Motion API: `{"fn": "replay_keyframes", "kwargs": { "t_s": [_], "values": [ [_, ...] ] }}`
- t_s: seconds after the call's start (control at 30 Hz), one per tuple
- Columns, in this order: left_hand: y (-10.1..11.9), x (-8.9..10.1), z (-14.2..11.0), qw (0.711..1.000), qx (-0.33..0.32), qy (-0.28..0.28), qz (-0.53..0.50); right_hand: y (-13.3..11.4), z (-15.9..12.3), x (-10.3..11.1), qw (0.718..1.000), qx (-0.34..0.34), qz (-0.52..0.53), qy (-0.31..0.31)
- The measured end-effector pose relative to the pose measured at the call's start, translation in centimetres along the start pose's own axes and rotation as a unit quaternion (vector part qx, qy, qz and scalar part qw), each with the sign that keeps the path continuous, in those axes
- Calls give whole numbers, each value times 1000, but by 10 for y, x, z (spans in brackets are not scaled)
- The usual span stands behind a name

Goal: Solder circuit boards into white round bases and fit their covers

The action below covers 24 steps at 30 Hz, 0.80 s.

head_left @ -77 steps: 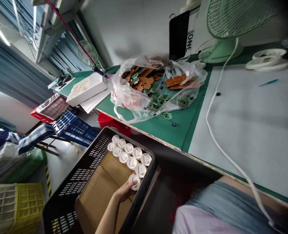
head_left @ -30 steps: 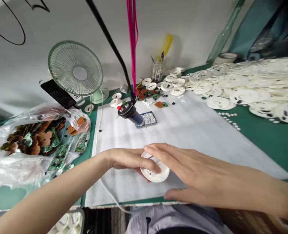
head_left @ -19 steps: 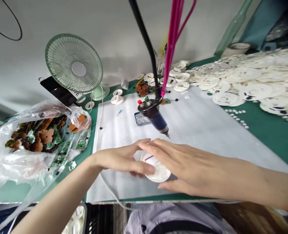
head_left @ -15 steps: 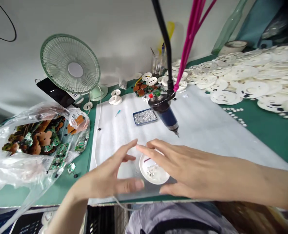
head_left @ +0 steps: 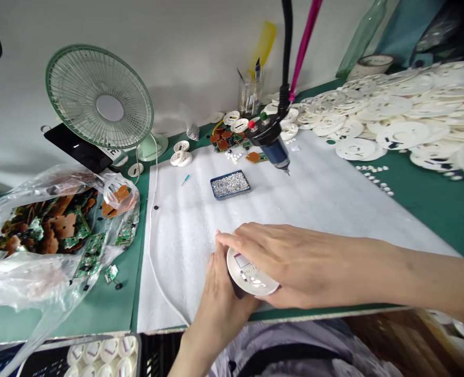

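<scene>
A round white plastic housing (head_left: 253, 276) with a rectangular outline and small slots on its face is tilted between my hands near the table's front edge. My right hand (head_left: 282, 262) comes from the right, with its fingers wrapped over the far side and right rim. From below left, my left hand (head_left: 224, 288) cups the housing's left edge, its fingertips meeting the right hand's; its thumb side is partly hidden under the housing. Beyond my hands lies a blue tray (head_left: 230, 185) of small silvery parts. A dark electric screwdriver (head_left: 273, 146) hangs above the white mat (head_left: 188, 209).
A plastic bag of circuit boards (head_left: 59, 225) sits at left, beside a fan (head_left: 100, 99). White discs (head_left: 404, 115) are heaped at right. Loose boards (head_left: 226, 139) and a glass of tools (head_left: 250, 97) stand at the back. Several round housings (head_left: 110, 348) fill a box below left.
My left hand has moved right and closed around the housing's left side. My right hand has taken hold of the housing, now tilted. The hanging screwdriver has swung up and away.
</scene>
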State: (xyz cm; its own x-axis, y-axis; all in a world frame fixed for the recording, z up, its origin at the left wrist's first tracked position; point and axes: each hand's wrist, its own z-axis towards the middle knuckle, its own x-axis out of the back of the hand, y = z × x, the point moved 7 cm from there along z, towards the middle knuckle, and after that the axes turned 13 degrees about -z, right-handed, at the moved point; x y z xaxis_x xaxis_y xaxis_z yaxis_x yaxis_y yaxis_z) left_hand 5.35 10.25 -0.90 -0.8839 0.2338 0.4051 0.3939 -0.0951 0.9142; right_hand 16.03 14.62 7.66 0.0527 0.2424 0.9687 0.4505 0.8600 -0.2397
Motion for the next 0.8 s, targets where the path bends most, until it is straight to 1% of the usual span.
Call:
{"fn": "replay_keyframes", "kwargs": {
  "t_s": [0.1, 0.17, 0.23, 0.3, 0.33, 0.4, 0.47, 0.57, 0.63, 0.7, 0.8],
  "values": [
    [0, 3, -2, 1000, -4, 8, -1, 9, -11, 9, 999, -18, 22, 41],
    [-1, 5, -4, 999, -8, 24, 26, 24, -29, 8, 996, -62, 18, 66],
    [-1, 7, -5, 997, -17, 37, 58, 46, -52, -3, 988, -136, 17, 67],
    [-1, 8, -3, 997, -28, 37, 66, 66, -74, -22, 978, -201, 26, 38],
    [-1, 8, 0, 997, -33, 35, 66, 72, -81, -32, 976, -216, 32, 19],
    [0, 10, 8, 995, -43, 34, 78, 78, -85, -47, 976, -212, 39, -9],
    [1, 12, 18, 992, -56, 44, 107, 79, -77, -52, 981, -191, 38, -9],
    [4, 14, 31, 987, -68, 57, 132, 81, -57, -47, 985, -170, 26, 15],
    [6, 14, 35, 987, -64, 53, 141, 82, -47, -44, 988, -151, 23, 18],
    [10, 14, 36, 985, -61, 35, 156, 83, -42, -44, 990, -139, 22, 13],
    [16, 11, 38, 981, -65, 4, 182, 85, -43, -44, 990, -141, 21, 17]
  ]
}}
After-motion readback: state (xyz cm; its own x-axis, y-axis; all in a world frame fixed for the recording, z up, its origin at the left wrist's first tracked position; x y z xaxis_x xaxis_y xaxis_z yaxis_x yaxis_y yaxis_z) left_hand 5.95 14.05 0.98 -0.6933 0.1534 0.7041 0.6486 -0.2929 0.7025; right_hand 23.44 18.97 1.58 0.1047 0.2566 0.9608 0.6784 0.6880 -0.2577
